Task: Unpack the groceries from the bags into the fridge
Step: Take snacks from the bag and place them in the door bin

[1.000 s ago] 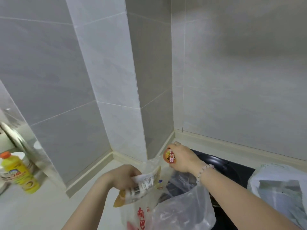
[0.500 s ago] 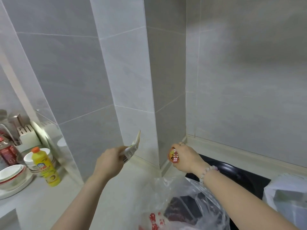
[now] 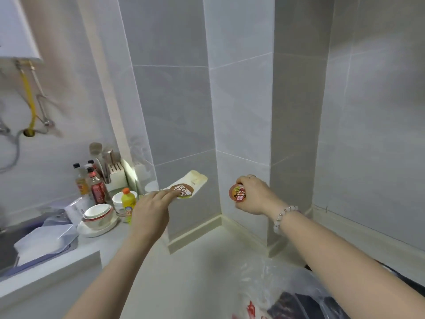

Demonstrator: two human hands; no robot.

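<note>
My left hand (image 3: 151,208) holds a flat cream snack packet (image 3: 187,186) with a brown round label, raised above the counter in front of the tiled pillar. In my right hand (image 3: 255,195), which wears a bead bracelet, is a small round orange item (image 3: 237,192) with a cartoon label, gripped in curled fingers. A clear plastic grocery bag (image 3: 285,293) with red print lies at the bottom right, with dark packages inside. No fridge is in view.
The pale counter (image 3: 184,272) runs along grey tiled walls. At the left stand stacked bowls on a plate (image 3: 97,217), a yellow bottle (image 3: 127,204), sauce bottles (image 3: 95,187) and a knife block (image 3: 116,172). White bags (image 3: 46,240) lie by the sink at far left.
The view has swung left, showing the bowls and bottles. My left hand lifted the packet out of the bag and turned its label side up. My right hand still holds the orange item.
</note>
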